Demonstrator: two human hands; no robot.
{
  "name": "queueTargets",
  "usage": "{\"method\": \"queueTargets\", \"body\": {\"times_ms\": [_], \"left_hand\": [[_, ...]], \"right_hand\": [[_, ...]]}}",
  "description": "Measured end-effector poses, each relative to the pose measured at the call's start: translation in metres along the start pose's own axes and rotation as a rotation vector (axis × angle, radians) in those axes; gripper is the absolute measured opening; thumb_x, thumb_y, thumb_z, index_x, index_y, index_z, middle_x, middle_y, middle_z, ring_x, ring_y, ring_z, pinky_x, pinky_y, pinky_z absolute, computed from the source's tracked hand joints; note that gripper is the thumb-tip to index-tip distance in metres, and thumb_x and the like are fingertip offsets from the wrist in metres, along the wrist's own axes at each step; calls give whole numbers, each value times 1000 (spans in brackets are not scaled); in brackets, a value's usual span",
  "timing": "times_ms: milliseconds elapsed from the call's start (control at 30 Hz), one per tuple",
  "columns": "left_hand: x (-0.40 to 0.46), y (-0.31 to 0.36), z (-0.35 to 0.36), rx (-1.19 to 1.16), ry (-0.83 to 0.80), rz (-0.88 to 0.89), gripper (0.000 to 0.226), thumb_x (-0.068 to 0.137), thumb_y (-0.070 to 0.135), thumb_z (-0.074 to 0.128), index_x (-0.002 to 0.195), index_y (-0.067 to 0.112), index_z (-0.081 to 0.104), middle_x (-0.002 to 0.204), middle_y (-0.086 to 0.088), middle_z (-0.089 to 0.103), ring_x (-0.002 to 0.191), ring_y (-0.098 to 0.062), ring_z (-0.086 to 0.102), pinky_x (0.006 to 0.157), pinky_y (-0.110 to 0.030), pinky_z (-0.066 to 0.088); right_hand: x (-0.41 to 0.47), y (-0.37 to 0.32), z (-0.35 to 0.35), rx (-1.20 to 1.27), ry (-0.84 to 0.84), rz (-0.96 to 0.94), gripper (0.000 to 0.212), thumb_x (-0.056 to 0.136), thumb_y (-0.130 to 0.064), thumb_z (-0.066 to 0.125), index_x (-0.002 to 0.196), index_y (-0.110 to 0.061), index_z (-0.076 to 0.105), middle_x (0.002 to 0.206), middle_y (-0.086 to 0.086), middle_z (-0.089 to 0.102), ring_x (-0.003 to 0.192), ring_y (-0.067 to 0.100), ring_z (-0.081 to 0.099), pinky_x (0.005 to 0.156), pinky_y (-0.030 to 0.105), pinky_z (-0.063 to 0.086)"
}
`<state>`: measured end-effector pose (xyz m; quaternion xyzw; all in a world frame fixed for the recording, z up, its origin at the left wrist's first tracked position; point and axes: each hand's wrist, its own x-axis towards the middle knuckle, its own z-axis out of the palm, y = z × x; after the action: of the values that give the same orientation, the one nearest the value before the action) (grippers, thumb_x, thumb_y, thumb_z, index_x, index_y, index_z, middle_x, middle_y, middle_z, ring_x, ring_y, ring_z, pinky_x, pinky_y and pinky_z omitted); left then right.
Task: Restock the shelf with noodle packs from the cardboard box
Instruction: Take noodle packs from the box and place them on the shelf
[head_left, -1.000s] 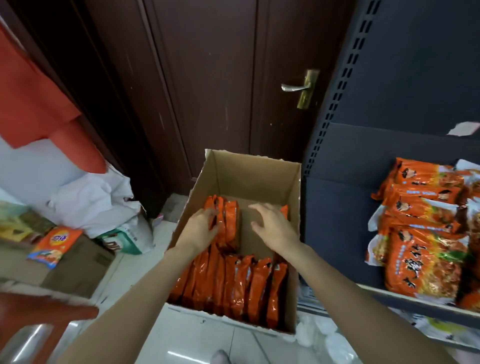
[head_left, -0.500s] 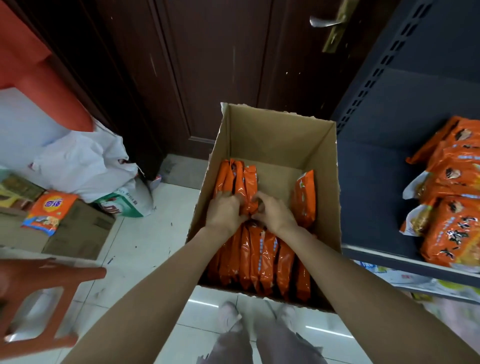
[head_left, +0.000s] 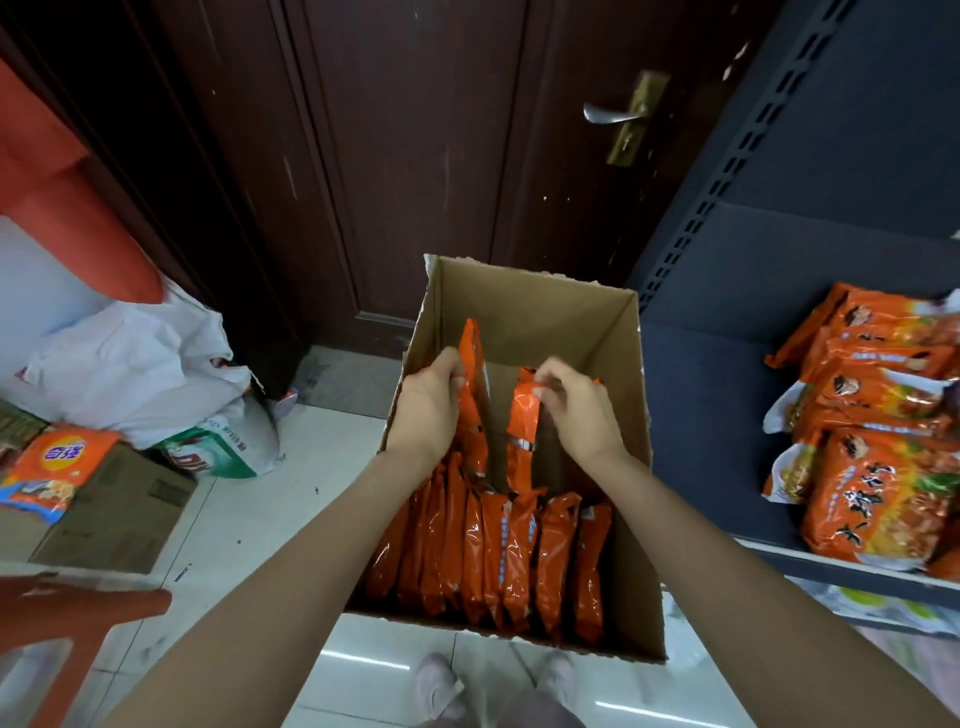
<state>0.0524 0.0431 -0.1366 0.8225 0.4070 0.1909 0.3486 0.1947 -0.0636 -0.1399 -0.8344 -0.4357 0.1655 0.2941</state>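
Each hand (head_left: 431, 410) (head_left: 576, 410) gripping one noodle pack (head_left: 470, 374) (head_left: 522, 415) inside cardboard box (head_left: 540, 306), beside stocked shelf (head_left: 727, 415).

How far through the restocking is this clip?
Partly done: a stack of packs already lies on the shelf. In hand: the left hand grips one noodle pack and the right hand pinches another, both lifted above the row. Left: a full row stands in the cardboard box.

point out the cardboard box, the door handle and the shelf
cardboard box (head_left: 524, 306), head view, inner face of its far wall
door handle (head_left: 605, 114), head view, middle of the silver lever
shelf (head_left: 706, 415), head view, bare dark board left of the packs
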Motion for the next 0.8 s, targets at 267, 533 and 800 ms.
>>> {"method": "queueTargets", "body": {"times_ms": [267,533,800], "left_hand": [[19,47,-37,-147,157,218,12,97,12,44,88,16,52,80,0,66,73,-11,61,64,-26,47],[31,124,-55,-268,233,458,13,98,15,43,91,22,50,89,6,65,89,-11,61,81,-34,50],[49,216,-23,-366,140,586,11,99,16,43,91,17,51,81,5,62,79,-7,59,70,-19,45]], "right_hand": [[-1,-26,-61,93,316,-71,3,95,-22,53,93,-20,54,94,-4,67,90,14,63,78,39,52],[-1,-40,-142,212,602,-159,9,95,-18,51,89,-24,50,86,-13,64,86,9,64,72,46,55],[-5,1,-226,148,727,-115,5,95,-17,52,90,-17,52,86,-8,63,88,11,62,75,24,45]]}}
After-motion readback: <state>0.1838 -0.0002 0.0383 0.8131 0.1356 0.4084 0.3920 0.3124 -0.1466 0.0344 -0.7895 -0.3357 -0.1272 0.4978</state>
